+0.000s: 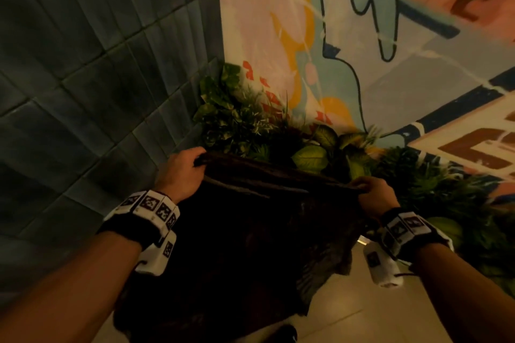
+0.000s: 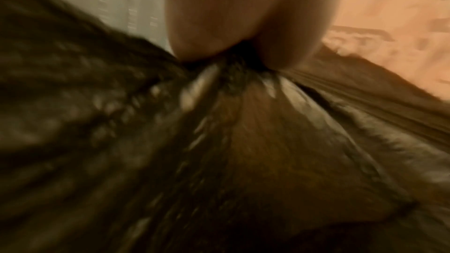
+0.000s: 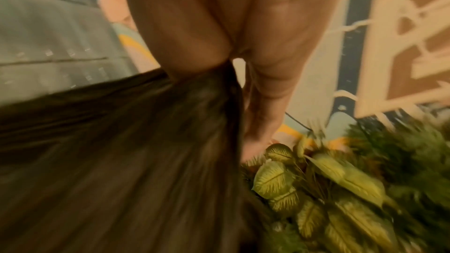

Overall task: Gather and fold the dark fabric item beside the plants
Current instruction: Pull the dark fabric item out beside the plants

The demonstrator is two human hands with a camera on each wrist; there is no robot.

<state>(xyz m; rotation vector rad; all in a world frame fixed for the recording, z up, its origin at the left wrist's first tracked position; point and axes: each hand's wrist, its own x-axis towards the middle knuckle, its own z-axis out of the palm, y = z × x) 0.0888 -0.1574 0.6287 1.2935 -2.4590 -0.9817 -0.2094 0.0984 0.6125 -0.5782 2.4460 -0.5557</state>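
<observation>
A dark brown fabric item (image 1: 245, 237) hangs in front of me, its top edge stretched taut between both hands. My left hand (image 1: 185, 168) grips the left corner with curled fingers. At the right corner my right hand (image 1: 367, 189) pinches the edge. The cloth drops down toward the floor, its lower part dark and rumpled. In the left wrist view, fingers (image 2: 243, 16) clamp the bunched fabric (image 2: 243, 141). The right wrist view is blurred and shows the thumb and fingers (image 3: 219, 26) holding the dark cloth (image 3: 121, 161) beside green leaves.
Leafy plants (image 1: 278, 133) (image 3: 328, 189) fill the corner just behind the cloth and run off to the right. A grey tiled wall (image 1: 83, 64) stands on the left, a painted mural wall (image 1: 362, 36) behind. Pale floor tiles (image 1: 362, 315) lie below right.
</observation>
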